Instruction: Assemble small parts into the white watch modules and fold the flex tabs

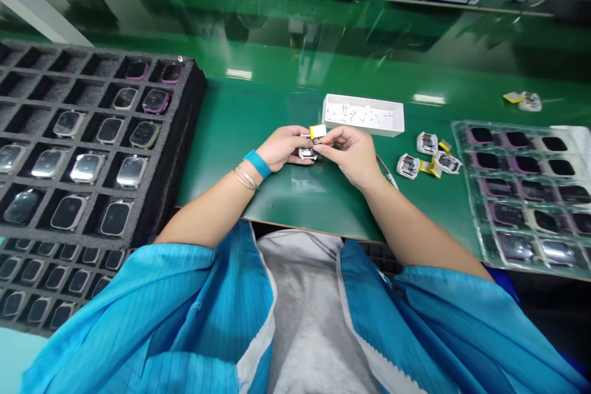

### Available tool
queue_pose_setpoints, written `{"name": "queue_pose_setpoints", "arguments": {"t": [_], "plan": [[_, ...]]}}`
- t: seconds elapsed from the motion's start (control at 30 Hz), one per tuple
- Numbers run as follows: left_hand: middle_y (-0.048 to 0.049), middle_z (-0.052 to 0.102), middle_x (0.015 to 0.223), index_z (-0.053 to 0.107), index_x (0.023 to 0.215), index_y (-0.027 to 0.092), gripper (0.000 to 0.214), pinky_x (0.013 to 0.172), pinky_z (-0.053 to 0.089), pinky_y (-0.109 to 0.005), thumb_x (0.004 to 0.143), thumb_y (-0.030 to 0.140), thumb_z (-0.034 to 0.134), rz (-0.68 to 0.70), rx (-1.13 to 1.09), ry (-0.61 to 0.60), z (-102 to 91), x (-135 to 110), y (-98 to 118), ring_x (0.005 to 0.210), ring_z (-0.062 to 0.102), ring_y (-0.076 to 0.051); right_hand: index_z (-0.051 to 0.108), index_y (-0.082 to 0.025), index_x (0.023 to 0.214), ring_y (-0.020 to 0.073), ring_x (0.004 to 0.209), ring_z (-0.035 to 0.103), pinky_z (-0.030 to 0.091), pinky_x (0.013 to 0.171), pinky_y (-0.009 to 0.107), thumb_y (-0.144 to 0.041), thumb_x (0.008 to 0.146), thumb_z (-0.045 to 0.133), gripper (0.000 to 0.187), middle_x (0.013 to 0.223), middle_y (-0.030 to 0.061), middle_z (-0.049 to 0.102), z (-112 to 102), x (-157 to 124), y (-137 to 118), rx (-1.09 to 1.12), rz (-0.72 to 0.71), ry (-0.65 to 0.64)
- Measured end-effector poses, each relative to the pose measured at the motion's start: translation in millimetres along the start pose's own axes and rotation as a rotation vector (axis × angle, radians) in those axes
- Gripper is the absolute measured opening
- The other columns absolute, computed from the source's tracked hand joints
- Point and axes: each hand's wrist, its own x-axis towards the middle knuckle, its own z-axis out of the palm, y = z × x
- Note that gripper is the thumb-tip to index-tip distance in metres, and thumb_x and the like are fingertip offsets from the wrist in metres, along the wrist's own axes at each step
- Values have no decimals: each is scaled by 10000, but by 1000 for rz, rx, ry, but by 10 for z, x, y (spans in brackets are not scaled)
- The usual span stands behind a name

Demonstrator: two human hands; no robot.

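Centre of frame, over the green mat: both hands meet on one small watch body. The left hand is curled shut around its left side, thumb on top. The right hand comes in from the right with fingers bent and fingertips pinched on the same piece. A yellow tab stands up from the top of the piece, just between the two thumbs. Whether the right fingertips touch the tab itself cannot be told.

The left wrist wears a blue band and thin bangles just behind it.

Around the hands:
- Just above them, a shallow white box holds tiny pale parts (too small to make out).
- To the right of the right hand, a loose cluster of watch parts lies on the mat, some with yellow tabs.
- Far right, a clear plastic tray holds rows of dark-faced watch cases.
- Left half of frame, a black foam tray is partly filled with watch faces, its upper-left cells bare.

Blue sleeves fill the bottom of the frame.
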Motion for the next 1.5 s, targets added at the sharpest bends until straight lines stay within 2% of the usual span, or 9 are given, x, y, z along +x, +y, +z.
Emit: {"name": "queue_pose_setpoints", "arguments": {"t": [0.17, 0.43, 0.73, 0.87, 0.97, 1.07, 1.2, 1.37, 1.5], "plan": [[-23, 651, 678, 602, 845, 116, 116, 731, 634, -356, 779, 24, 628, -18, -15, -4, -16, 12, -10, 595, 652, -120, 574, -205, 838, 151, 732, 681, 568, 774, 328, -350, 667, 833, 342, 770, -11, 695, 18, -7, -2, -26, -25, 39], [-26, 660, 679, 605, 845, 117, 120, 749, 634, -370, 778, 19, 621, -19, -28, 13, -22, 26, -13, 577, 648, -115, 562, -210, 823, 164, 736, 692, 569, 771, 341, -340, 700, 809, 305, 796, 0, 716, 73, -45, -12, -103, -88, 82], [-41, 692, 728, 603, 862, 126, 144, 750, 633, -356, 755, 38, 643, -17, -48, 3, -35, 27, -26, 607, 670, -123, 595, -211, 824, 183, 779, 688, 553, 847, 384, -256, 783, 723, 141, 843, 18, 723, 102, -109, -100, -300, -133, 79], [-28, 678, 704, 601, 846, 121, 134, 685, 626, -308, 758, 23, 630, -6, -53, 18, -22, -2, -8, 584, 658, -115, 620, -217, 826, 258, 968, 665, 500, 980, 480, -228, 814, 701, 82, 945, 69, 702, 100, -132, -155, -492, -183, 69], [-17, 671, 696, 586, 823, 130, 158, 647, 621, -292, 738, 20, 659, 4, -54, 20, -12, -18, -7, 593, 672, -129, 647, -216, 948, 294, 1116, 611, 493, 998, 487, -281, 756, 775, 241, 1138, 112, 651, 49, -77, -100, -503, -167, 115], [-23, 679, 698, 591, 822, 139, 157, 615, 614, -291, 735, 43, 680, 2, -9, 10, 4, -31, -17, 594, 687, -153, 655, -210, 1027, 229, 967, 648, 547, 881, 408, -388, 748, 777, 352, 1075, 80, 677, -19, 22, 24, -265, -40, 88], [-57, 729, 786, 617, 850, 141, 143, 655, 618, -310, 733, 72, 662, 7, 28, -19, 5, -40, -18, 660, 721, -180, 675, -194, 859, 174, 792, 659, 552, 784, 339, -490, 782, 730, 310, 852, 29, 705, -46, 86, 89, -66, 21, 52], [-60, 735, 817, 643, 908, 122, 262, 751, 613, -319, 671, 12, 615, -3, -19, -97, -25, -39, 5, 750, 742, -190, 675, -206, 881, 178, 824, 676, 541, 831, 339, -339, 868, 650, 136, 889, 29, 732, -1, 5, -57, -260, -113, 143], [-27, 720, 796, 602, 928, 126, 333, 702, 591, -260, 650, -43, 670, 29, 0, -81, -8, -32, -28, 692, 726, -154, 691, -225, 929, 210, 880, 685, 519, 891, 379, -297, 911, 603, 115, 950, 45, 754, 22, -50, -123, -461, -200, 146]]}}
